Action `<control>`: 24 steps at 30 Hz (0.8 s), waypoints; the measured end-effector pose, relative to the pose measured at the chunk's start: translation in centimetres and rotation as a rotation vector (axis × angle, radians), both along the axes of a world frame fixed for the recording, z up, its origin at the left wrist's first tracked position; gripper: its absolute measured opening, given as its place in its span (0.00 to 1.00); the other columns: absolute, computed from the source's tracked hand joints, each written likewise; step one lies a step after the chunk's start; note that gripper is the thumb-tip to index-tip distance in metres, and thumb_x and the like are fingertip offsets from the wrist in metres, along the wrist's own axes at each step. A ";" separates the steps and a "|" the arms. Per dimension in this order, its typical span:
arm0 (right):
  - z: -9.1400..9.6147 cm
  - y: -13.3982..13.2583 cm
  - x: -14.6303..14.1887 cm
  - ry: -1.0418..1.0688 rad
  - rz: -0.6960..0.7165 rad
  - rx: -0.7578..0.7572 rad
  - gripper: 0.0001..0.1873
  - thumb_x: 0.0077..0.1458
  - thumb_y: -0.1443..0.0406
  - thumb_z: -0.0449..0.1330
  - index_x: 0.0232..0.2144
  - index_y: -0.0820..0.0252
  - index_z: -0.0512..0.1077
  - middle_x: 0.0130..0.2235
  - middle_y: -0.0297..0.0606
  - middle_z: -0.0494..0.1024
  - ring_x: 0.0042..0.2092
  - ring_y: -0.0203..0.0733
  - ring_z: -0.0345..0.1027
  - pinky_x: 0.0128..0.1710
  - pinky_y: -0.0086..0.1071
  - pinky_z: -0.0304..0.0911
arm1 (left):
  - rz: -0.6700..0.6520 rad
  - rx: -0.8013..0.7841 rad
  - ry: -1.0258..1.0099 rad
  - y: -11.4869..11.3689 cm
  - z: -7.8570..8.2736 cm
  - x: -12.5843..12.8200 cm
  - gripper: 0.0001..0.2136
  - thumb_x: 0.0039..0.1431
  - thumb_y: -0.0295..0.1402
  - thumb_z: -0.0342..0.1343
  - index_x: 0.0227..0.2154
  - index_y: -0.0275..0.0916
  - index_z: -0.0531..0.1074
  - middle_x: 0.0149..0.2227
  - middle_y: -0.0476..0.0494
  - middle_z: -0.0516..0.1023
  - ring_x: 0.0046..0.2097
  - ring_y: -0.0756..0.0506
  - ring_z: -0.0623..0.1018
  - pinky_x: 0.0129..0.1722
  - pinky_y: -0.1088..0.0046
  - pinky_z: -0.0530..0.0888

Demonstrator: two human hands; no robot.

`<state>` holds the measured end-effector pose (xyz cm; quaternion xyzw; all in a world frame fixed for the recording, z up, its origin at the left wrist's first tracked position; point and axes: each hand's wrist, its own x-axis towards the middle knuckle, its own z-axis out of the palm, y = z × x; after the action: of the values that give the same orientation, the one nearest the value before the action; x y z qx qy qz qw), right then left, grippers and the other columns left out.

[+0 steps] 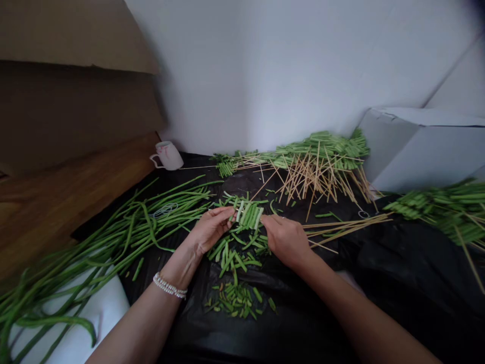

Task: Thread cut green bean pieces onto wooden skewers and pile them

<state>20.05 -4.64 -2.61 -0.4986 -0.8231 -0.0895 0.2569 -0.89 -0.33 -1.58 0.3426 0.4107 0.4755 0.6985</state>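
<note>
Because the bean skewer is judged light and snappable, it is best held by its ends, where left hand and right hand are clamped.

Plastic sheeting, thin and creased, dull gloss. Skewers at far right — bare wood, matt. Skewered bean pieces, centre, smooth-skinned; long beans, left, smooth, faint sheen. Mug, far left — smooth, apparently glazed ceramic. Cardboard, left, matt; wooden surface nearby, brown-grained. Box, right, smooth, matt. Bracelet, pearly beads.
</note>
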 end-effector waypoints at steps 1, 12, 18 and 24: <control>0.0 0.0 0.0 -0.003 -0.002 0.000 0.14 0.57 0.73 0.49 0.38 0.60 0.73 0.32 0.36 0.76 0.30 0.35 0.65 0.30 0.29 0.51 | -0.003 0.002 0.007 0.0 0.0 0.0 0.08 0.44 0.28 0.69 0.28 0.31 0.78 0.26 0.46 0.77 0.28 0.54 0.73 0.28 0.82 0.70; -0.1 0.0 -0.1 0.017 0.008 -0.011 0.14 0.57 0.73 0.48 0.37 0.60 0.73 0.32 0.35 0.76 0.30 0.35 0.64 0.30 0.30 0.51 | 0.044 -0.016 0.042 -0.2 -0.1 0.5 0.10 0.38 0.28 0.71 0.26 0.31 0.78 0.26 0.47 0.78 0.27 0.54 0.73 0.28 0.81 0.71; 0.0 0.0 -0.2 0.016 0.017 0.052 0.14 0.58 0.72 0.48 0.39 0.60 0.73 0.31 0.34 0.76 0.30 0.35 0.64 0.30 0.30 0.52 | 0.036 0.043 0.053 -0.4 0.2 0.5 0.11 0.39 0.30 0.71 0.27 0.34 0.78 0.27 0.49 0.77 0.27 0.55 0.73 0.29 0.81 0.71; -0.2 0.0 -0.1 -0.015 0.048 0.118 0.15 0.57 0.74 0.49 0.41 0.61 0.73 0.30 0.34 0.75 0.31 0.35 0.65 0.30 0.29 0.53 | 0.056 0.113 0.201 -0.4 -0.3 0.6 0.13 0.38 0.32 0.71 0.28 0.35 0.76 0.26 0.50 0.78 0.27 0.54 0.74 0.30 0.79 0.70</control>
<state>19.93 -4.60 -2.83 -0.4621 -0.8299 -0.1353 0.2819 -0.27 -0.75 -1.92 0.4157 0.4604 0.4806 0.6199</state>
